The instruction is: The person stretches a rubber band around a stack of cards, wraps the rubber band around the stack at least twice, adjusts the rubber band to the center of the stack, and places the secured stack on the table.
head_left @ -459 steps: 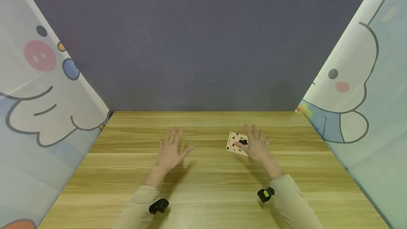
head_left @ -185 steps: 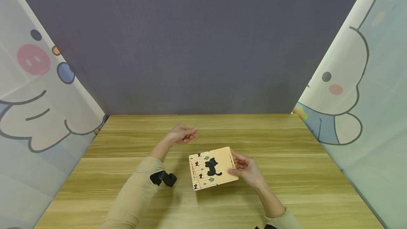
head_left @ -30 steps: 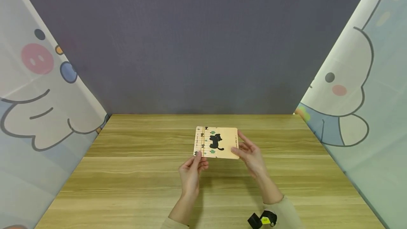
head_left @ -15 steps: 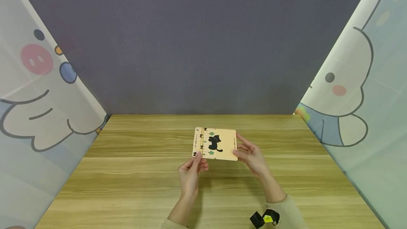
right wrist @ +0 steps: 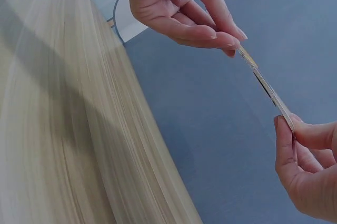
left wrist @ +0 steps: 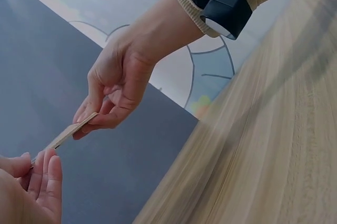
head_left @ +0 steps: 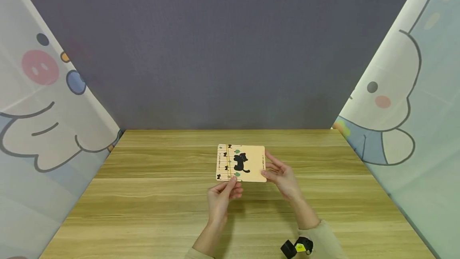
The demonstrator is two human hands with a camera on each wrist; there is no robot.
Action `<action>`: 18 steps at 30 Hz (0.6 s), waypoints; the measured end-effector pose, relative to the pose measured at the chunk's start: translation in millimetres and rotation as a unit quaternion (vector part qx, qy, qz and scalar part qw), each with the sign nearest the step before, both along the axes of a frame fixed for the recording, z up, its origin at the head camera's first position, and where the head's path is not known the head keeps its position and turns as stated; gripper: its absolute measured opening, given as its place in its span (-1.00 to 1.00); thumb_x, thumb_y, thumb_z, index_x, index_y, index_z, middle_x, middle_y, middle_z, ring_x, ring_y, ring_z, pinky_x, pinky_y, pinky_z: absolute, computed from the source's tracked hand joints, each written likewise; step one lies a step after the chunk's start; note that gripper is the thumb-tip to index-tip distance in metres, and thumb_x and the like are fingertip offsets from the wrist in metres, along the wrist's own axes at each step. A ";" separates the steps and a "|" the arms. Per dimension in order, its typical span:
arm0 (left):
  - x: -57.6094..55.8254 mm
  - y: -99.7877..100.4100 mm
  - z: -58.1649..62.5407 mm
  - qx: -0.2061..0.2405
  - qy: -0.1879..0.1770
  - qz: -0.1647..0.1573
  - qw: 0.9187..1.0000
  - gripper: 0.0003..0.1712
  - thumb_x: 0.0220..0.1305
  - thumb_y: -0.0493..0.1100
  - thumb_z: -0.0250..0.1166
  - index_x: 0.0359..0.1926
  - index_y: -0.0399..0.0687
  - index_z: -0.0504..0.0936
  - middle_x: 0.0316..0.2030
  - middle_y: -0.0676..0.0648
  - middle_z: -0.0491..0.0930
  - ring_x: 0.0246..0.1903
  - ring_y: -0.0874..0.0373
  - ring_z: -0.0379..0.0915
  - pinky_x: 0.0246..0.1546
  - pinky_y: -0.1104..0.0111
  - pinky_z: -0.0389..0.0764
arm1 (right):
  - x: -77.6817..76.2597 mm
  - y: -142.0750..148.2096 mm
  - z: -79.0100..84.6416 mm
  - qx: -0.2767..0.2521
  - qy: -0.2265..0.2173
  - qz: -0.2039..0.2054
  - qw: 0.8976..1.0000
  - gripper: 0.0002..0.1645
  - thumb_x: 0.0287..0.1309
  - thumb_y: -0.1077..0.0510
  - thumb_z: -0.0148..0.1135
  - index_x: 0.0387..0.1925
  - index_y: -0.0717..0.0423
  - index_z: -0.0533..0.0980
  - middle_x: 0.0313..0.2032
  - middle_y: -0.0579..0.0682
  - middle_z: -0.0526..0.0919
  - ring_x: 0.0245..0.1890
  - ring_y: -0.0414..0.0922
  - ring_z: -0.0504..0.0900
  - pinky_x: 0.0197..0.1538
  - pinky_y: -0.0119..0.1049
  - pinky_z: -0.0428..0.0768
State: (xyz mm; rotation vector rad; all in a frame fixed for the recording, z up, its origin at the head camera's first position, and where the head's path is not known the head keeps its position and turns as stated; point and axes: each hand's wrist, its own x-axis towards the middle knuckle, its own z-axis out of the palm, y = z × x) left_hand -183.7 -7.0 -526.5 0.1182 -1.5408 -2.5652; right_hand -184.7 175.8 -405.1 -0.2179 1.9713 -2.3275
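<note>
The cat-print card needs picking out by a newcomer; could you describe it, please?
Below the grey panel is a wood-grain table. Above it, the left hand and right hand hold the cream cat-print card. Only it bears a black cat and yellow band.

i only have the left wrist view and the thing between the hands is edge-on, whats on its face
Observer: The head view shows a black cat printed on the pale card.
Operator: anything lying across it
Observer: Yes, a thin yellow band crosses it toward its left end in the head view.
Operator: any writing
Observer: Small lettering runs along the end by the right hand, too small to read.
</note>
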 end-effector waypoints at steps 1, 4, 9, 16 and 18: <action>0.0 0.4 -0.1 -0.002 -0.001 0.000 1.000 -0.65 0.02 -0.04 0.33 -0.33 -0.30 0.64 -0.42 -0.34 0.59 -0.45 -0.22 0.55 -0.47 0.07 0.58 | -0.2 -0.1 -0.2 -0.001 0.001 -0.002 1.000 -0.22 -0.04 0.48 0.16 0.26 0.18 0.15 -0.26 0.04 0.58 -0.40 -0.18 0.58 -0.38 -0.40 0.56; 0.2 0.6 0.1 -0.004 -0.004 0.002 1.000 -0.65 0.00 -0.04 0.34 -0.31 -0.27 0.64 -0.40 -0.32 0.59 -0.45 -0.21 0.55 -0.47 0.07 0.58 | -1.1 0.6 -0.7 -0.005 0.003 -0.009 1.000 -0.21 -0.04 0.48 0.17 0.26 0.16 0.15 -0.30 -0.03 0.59 -0.43 -0.19 0.57 -0.39 -0.40 0.56; 0.0 -0.7 0.2 -0.007 0.009 0.039 0.999 -0.64 0.03 -0.02 0.32 -0.30 -0.26 0.64 -0.39 -0.30 0.60 -0.47 -0.19 0.55 -0.52 0.07 0.57 | -2.5 2.4 -1.6 -0.018 0.011 -0.006 1.000 -0.20 -0.04 0.47 0.17 0.27 0.15 0.14 -0.32 -0.08 0.61 -0.45 -0.21 0.56 -0.40 -0.41 0.56; -1.6 -1.5 -0.4 0.002 0.016 0.075 0.997 -0.66 0.03 -0.03 0.32 -0.32 -0.26 0.65 -0.40 -0.30 0.60 -0.48 -0.20 0.55 -0.54 0.07 0.57 | -2.0 2.9 -3.0 -0.033 0.006 -0.009 0.999 -0.18 -0.05 0.49 0.16 0.27 0.17 0.11 -0.33 -0.09 0.59 -0.48 -0.23 0.54 -0.41 -0.43 0.56; -1.7 -1.2 -0.9 0.002 0.017 0.073 0.997 -0.67 0.02 -0.05 0.32 -0.33 -0.27 0.65 -0.41 -0.31 0.60 -0.48 -0.20 0.55 -0.54 0.08 0.57 | -1.5 2.9 -3.2 -0.035 0.006 -0.009 0.999 -0.18 -0.05 0.50 0.16 0.27 0.16 0.11 -0.32 -0.07 0.59 -0.47 -0.23 0.54 -0.42 -0.42 0.56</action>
